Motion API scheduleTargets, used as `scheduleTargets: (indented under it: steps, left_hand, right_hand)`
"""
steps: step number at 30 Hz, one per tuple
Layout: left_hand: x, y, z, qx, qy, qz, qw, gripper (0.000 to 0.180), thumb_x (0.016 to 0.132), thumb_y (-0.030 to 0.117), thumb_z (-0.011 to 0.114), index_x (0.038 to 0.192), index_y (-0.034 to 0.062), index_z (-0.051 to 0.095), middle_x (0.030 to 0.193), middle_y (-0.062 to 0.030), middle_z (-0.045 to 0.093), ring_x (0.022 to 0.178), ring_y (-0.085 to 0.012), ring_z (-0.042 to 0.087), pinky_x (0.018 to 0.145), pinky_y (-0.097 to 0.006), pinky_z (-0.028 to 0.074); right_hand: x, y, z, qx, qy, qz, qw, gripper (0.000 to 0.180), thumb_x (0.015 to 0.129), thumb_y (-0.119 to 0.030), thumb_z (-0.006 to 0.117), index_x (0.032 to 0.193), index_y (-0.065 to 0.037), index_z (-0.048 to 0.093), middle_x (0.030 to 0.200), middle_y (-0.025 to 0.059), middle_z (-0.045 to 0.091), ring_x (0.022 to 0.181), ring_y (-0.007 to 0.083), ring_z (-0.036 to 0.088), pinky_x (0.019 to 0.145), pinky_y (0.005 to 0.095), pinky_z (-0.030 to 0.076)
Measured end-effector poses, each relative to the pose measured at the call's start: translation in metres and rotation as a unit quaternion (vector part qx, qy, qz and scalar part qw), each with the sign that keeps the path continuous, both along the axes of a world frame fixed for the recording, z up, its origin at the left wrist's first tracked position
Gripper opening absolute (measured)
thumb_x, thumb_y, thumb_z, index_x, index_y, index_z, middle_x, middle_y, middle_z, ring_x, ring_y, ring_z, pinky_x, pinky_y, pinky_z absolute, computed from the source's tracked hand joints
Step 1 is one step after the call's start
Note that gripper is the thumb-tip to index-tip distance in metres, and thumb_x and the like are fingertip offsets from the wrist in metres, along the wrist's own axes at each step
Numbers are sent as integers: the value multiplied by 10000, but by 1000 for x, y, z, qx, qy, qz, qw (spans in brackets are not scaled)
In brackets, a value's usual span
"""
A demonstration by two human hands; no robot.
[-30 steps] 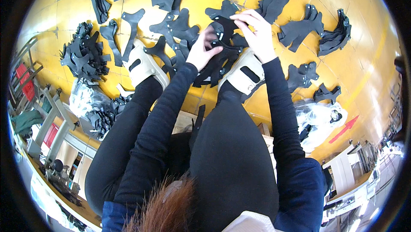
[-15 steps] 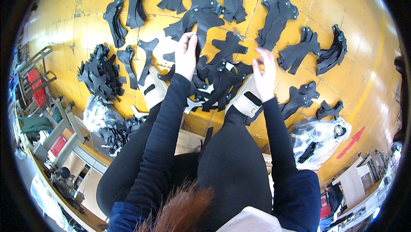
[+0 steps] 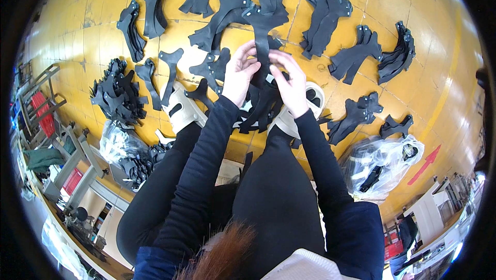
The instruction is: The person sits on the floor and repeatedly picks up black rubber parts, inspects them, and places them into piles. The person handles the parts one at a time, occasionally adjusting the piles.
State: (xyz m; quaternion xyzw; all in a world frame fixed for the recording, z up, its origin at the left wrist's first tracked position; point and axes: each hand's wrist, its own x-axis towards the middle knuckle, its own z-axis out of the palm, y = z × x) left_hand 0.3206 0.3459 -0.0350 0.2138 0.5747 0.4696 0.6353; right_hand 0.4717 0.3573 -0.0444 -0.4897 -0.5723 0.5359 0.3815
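Note:
Both my hands are raised in the middle, over a jumble of black cut pieces (image 3: pixel 261 107) between my shoes. A flat black Y-shaped piece (image 3: pixel 262 29), thin like leather or fabric, stands up between them with its wide forked end away from me. My left hand (image 3: pixel 239 74) pinches its narrow stem from the left. From the right, the curled fingers of my right hand (image 3: pixel 290 81) close on the same stem; the exact contact is partly hidden. Below my left hand, a smaller black forked piece (image 3: pixel 200 93) lies beside my left shoe.
Stacks of black pieces (image 3: pixel 324 19) fan out across the yellow tiled floor (image 3: pixel 377 1). A tall heap (image 3: pixel 119 94) stands at the left. Clear plastic bags (image 3: pixel 385 164) lie at both sides. My beige shoes (image 3: pixel 182 109) border the central pile.
My right hand has moved left to meet the left hand at the black piece. My left hand has shifted slightly right and nearer. The view has shifted a little.

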Motion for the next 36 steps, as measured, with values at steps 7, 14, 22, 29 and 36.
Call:
scheduleTargets:
  steps: [7,14,22,29,36]
  left_hand:
    - [-3,3,-1,31,69,-29,997,487,802,-124,538,1256,46,576,1122,-38,596,978,-114,544,912,-244,431]
    - [0,-2,0,24,53,-26,998,501,802,-126,541,1271,47,567,1118,-46,594,991,-126,557,917,-248,439]
    - [-32,0,-21,-12,126,-23,992,447,883,36,560,1323,69,492,1197,-78,599,1016,-142,587,888,-263,452]
    - [-46,-15,-43,-78,178,-91,977,318,877,18,567,1194,16,594,1055,-91,664,910,-123,604,829,-246,467]
    - [-26,-41,-66,-57,252,-231,938,279,852,100,615,1117,20,644,962,-91,690,825,-148,647,800,-273,500]
  right_hand:
    - [2,27,-1,-76,87,-2,993,371,855,10,625,1222,-30,588,1198,80,602,990,143,596,910,283,460]
    - [5,21,-7,17,2,43,999,386,845,-30,627,1230,-58,622,1271,90,558,966,134,573,908,280,455]
    - [-6,93,-20,84,31,-77,993,356,848,-21,619,1204,-47,604,1131,91,601,895,167,600,808,285,491]
    - [-22,184,-64,24,15,-2,1000,461,808,16,631,1257,-71,570,1210,114,578,1023,227,583,886,324,484]
    - [-7,182,-118,203,-107,-4,973,422,826,-46,653,1238,-28,568,1239,139,572,1134,225,555,972,314,443]
